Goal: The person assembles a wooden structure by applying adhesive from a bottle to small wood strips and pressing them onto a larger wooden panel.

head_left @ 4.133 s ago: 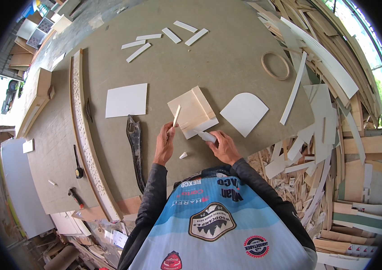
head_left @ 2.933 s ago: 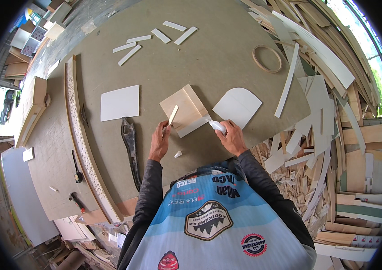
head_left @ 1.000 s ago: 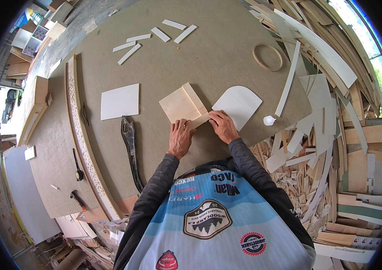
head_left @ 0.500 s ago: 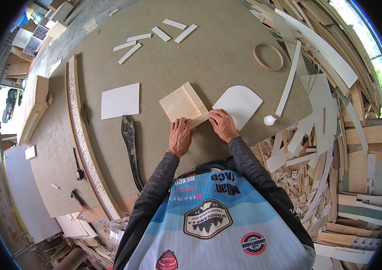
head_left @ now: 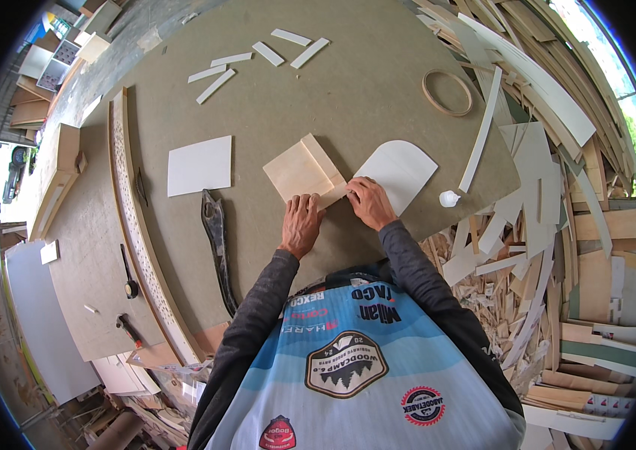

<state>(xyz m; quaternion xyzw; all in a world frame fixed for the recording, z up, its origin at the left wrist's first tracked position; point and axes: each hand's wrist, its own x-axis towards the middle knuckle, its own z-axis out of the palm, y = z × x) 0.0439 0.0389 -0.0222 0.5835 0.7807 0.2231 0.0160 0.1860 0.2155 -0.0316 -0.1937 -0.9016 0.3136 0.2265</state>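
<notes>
A small square plywood panel (head_left: 294,171) lies turned at an angle on the worktable, with wooden strips along its right and near edges. My left hand (head_left: 302,223) curls over the near edge, fingers close together on the strip. At the near right corner, my right hand (head_left: 370,202) pinches the end of the piece; the fingertips partly hide the joint. Just right of it, a white board with a rounded end (head_left: 402,171) lies flat, partly behind my right hand. A white rectangular board (head_left: 200,166) rests to the left.
Several short white strips (head_left: 268,54) lie at the far side, and a wooden ring (head_left: 447,93) at far right. A white lump (head_left: 449,199) sits near the right edge. Leftward are a black curved tool (head_left: 216,240), a long perforated strip (head_left: 138,225) and a hammer-like tool (head_left: 129,330). Offcuts crowd the right.
Both hands keep their hold on the plywood piece. The piece and hands have shifted very slightly; the grip looks the same.
</notes>
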